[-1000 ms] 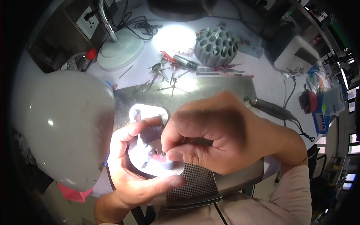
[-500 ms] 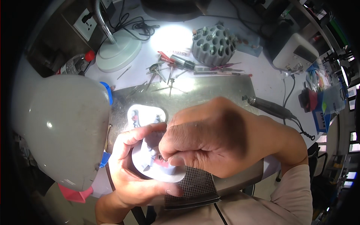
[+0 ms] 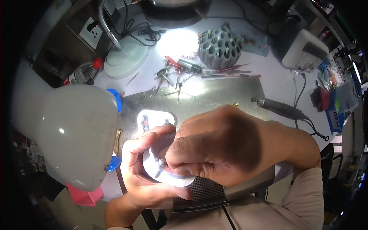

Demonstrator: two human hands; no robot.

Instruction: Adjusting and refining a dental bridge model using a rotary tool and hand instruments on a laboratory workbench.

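Note:
A dental model (image 3: 152,168) on a flat white base, with pale teeth and a pink gum section, rests in my left hand (image 3: 133,168). The fingers of that hand wrap its far-left side and the thumb lies along the near edge. My right hand (image 3: 218,147) is closed, its thumb and bent fingers pressed together on the pink section. Whatever sits between those fingertips is hidden. Just beyond my left fingers, a second white-based dental model (image 3: 155,116) lies on the metal work plate (image 3: 214,92).
A lamp head (image 3: 76,134) fills the left side. Rotary burs (image 3: 179,91), pens and a knife lie behind the plate, before a grey bur holder (image 3: 219,48). A handpiece (image 3: 281,109) with its cord lies at right. Below the hands is a black mesh grille (image 3: 201,195).
The whole view has shifted slightly, so things sit a little further right. My right fingertips have moved over the dark metal spots on the pink section, which showed before.

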